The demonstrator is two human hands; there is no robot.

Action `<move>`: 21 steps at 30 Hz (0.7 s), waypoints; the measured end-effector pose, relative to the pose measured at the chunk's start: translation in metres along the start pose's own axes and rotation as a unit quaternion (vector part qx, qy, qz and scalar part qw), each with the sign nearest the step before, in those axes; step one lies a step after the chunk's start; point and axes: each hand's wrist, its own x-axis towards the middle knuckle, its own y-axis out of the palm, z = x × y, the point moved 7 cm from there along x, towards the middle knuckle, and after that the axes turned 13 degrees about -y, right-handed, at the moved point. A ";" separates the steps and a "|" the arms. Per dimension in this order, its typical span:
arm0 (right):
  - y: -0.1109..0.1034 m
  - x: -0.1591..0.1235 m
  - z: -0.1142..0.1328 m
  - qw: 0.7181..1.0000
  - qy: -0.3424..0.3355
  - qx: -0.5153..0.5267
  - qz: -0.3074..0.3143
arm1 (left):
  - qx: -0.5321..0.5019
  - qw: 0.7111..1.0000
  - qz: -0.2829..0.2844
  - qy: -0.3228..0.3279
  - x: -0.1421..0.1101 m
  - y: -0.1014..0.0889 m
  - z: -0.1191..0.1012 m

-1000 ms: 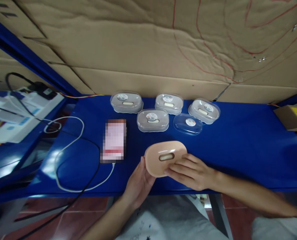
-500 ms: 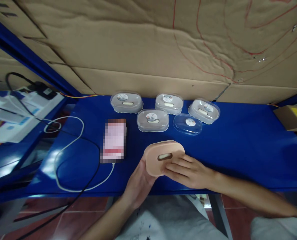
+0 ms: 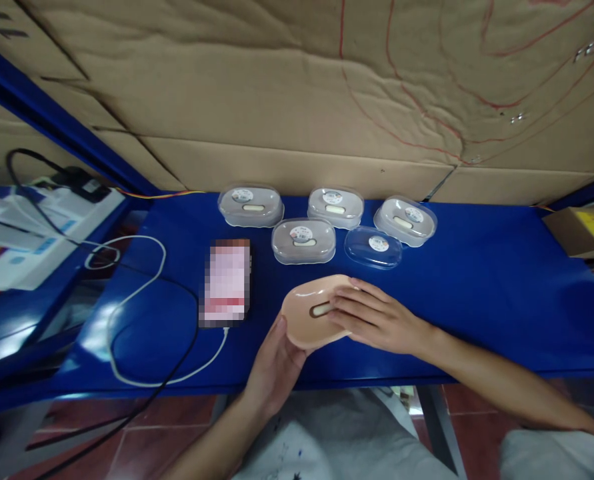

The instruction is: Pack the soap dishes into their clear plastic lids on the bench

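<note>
A peach-coloured oval plastic box (image 3: 309,313) with a slot in its top is held above the near edge of the blue table (image 3: 501,287). My left hand (image 3: 275,367) cups it from below at its left end, fingers curled on it. My right hand (image 3: 377,320) lies over its right side, fingers pressed on the top near the slot. Behind it stand several clear lidded oval boxes (image 3: 303,241), each with a round sticker, and one loose clear lid (image 3: 373,247).
A phone (image 3: 225,281) lies left of the box, plugged into a white cable (image 3: 141,293). A black cable (image 3: 177,373) runs off the table's front. Papers and a power strip (image 3: 41,220) sit at far left. Cardboard (image 3: 301,100) lines the back. A cardboard box (image 3: 581,230) stands far right.
The peach box has tilted and shifted slightly left and up. My right hand has slid farther over its top, covering more of it.
</note>
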 end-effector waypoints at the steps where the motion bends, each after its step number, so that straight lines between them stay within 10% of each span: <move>1: -0.002 -0.001 0.000 1.000 -0.004 0.000 -0.005 | 0.001 1.000 -0.002 -0.003 0.000 0.000 0.000; 9: -0.006 -0.007 -0.003 0.997 0.001 0.065 -0.035 | 0.036 0.999 -0.041 -0.002 -0.001 -0.010 0.000; 15: -0.015 -0.021 -0.021 0.949 0.189 0.208 -0.141 | 0.100 0.987 0.037 0.121 -0.008 0.008 -0.007; 21: -0.012 -0.019 -0.019 0.910 0.241 0.311 -0.127 | 0.254 0.959 -0.045 0.116 -0.015 -0.004 0.004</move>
